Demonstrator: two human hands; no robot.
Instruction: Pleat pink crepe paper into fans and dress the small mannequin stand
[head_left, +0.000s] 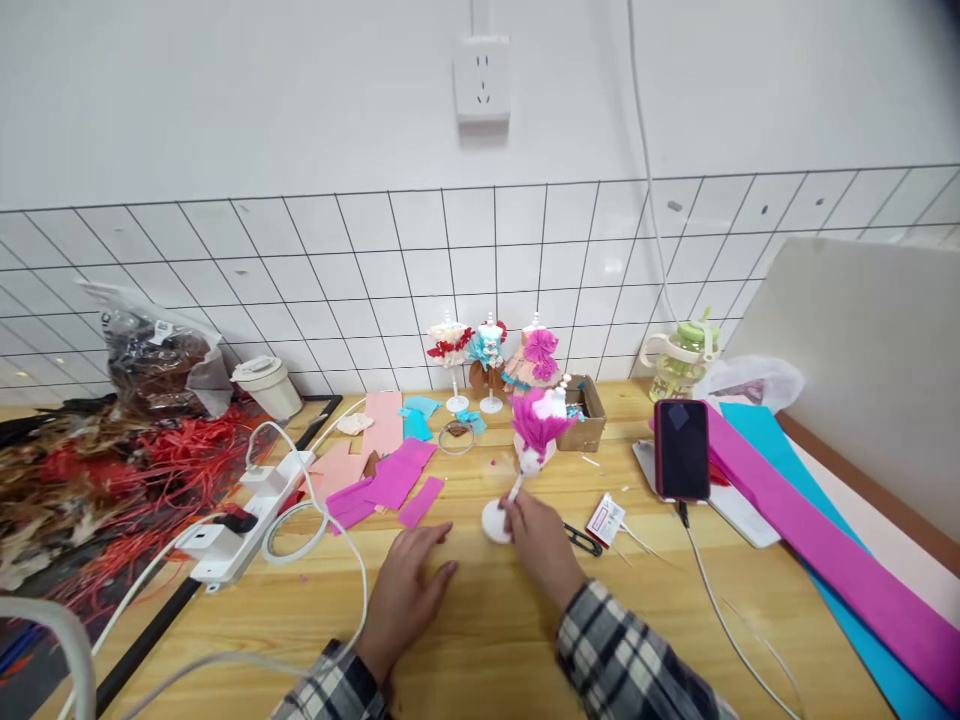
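My right hand (541,540) is closed around the thin white stem of a miniature dress form (540,425), near its round base. The form wears a magenta feathery skirt and leans to the right. Over the wood to its left, my left hand (409,590) holds nothing, its fingers apart. Behind stand three more dressed forms: one in cream and red (451,348), one in blue (489,350), one in peach with magenta flowers (536,355). Magenta paper pieces (401,475) lie beyond my left hand. A small white-and-red packet (605,520) and black scissors (583,540) are right of my right hand.
A white power strip (255,525) with trailing cables lies at left, beside red and brown feathers (142,480). A cardboard box (587,420) stands behind the form. At right are a propped phone (682,450), a green-lidded bottle (679,360) and long coloured paper strips (817,530).
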